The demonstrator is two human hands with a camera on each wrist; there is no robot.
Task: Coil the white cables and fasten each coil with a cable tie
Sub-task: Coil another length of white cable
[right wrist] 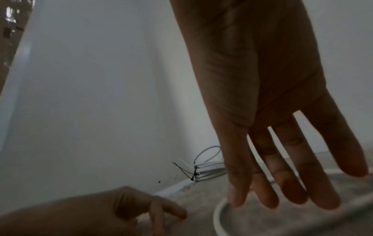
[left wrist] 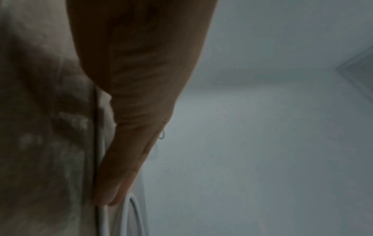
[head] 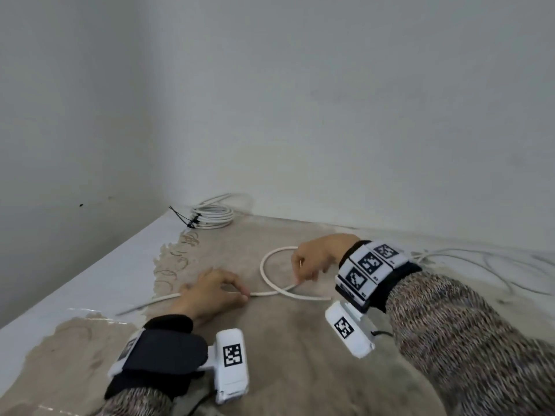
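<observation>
On the bench (head: 90, 283), a white cable (head: 271, 291) loop lies between the hands. Left hand (head: 210, 291) pinches it; right hand (head: 318, 256), at 3 o'clock, hovers with fingers straight, empty. Tied coil (head: 214, 216) at 11 o'clock.

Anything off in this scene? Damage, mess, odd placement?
The beige cover on the white tabletop is ragged and torn along its left edge, exposing white. At the right, loose white cable sprawls untidily. The tied coil in the corner looks fine.
</observation>
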